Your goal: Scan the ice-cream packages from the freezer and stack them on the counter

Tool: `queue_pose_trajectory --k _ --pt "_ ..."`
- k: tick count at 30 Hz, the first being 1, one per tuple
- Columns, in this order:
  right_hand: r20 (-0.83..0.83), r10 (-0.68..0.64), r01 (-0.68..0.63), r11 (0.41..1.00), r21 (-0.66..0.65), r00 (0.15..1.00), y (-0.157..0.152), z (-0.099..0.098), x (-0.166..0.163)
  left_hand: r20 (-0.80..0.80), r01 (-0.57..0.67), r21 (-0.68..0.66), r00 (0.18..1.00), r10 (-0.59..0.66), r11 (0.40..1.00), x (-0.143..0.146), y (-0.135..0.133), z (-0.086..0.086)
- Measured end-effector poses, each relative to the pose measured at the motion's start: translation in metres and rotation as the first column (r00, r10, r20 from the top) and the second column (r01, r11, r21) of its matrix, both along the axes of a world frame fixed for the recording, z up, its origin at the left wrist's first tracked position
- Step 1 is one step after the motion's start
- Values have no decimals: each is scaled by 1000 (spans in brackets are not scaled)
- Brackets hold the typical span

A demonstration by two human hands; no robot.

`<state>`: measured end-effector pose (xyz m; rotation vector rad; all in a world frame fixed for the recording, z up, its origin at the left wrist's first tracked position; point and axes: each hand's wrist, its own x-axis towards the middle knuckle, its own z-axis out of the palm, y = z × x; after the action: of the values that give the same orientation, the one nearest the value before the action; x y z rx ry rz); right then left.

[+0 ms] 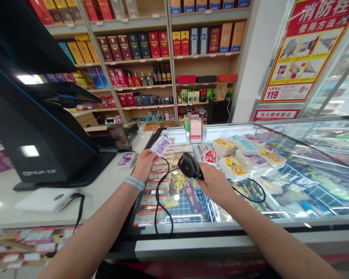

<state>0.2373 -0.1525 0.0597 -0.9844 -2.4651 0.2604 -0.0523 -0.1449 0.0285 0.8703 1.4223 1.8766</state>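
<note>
Checkout counter and chest freezer, seen from the wearer's head. Two hands are at work. The left hand (pixel 145 164), with one wristwatch (pixel 134 183) at its wrist, pinches the near edge of one purple-labelled pack (pixel 161 146) between thumb and fingers, raised near the boundary of counter (pixel 104 193) and freezer (pixel 197 246). The right hand (pixel 216 182) has its fingers wrapped around the handle of one black barcode scanner (pixel 189 166), whose head points leftward, apart from the pack. One black cable (pixel 157 193) loops beneath. A second purple-labelled pack (pixel 127 159) lies on the counter, near one black terminal (pixel 40 155) and one white device (pixel 46 199). On the freezer's glass top, the piled packs (pixel 251 159) show seven upper labels: three yellow, two purple, one light blue, one red. Behind, one shelf section bears seven upright cartons (pixel 135 46): three maroon, two navy, two red.
</note>
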Motion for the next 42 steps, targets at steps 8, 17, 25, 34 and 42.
queue_pose_trajectory --k 8,17,25,34,42 --pt "-32 18 -19 1000 -8 999 -1 2 2 -266 -240 -65 940 215 969 -48 -27 21" --pt "-29 10 -11 1000 -18 1000 -1 3 2 -896 -581 -11 367 250 814 -105 -81 35" --pt "-37 25 -25 999 -19 999 0 -1 2 -998 -556 55 -48 35 829 -110 -93 11" --pt "-28 18 -19 1000 -20 999 -1 2 2 -981 -546 -21 -149 -122 837 -108 -89 -1" --pt "-8 5 -6 1000 -19 1000 -2 3 2 -970 -537 -49 -174 -167 842 -106 -87 5"
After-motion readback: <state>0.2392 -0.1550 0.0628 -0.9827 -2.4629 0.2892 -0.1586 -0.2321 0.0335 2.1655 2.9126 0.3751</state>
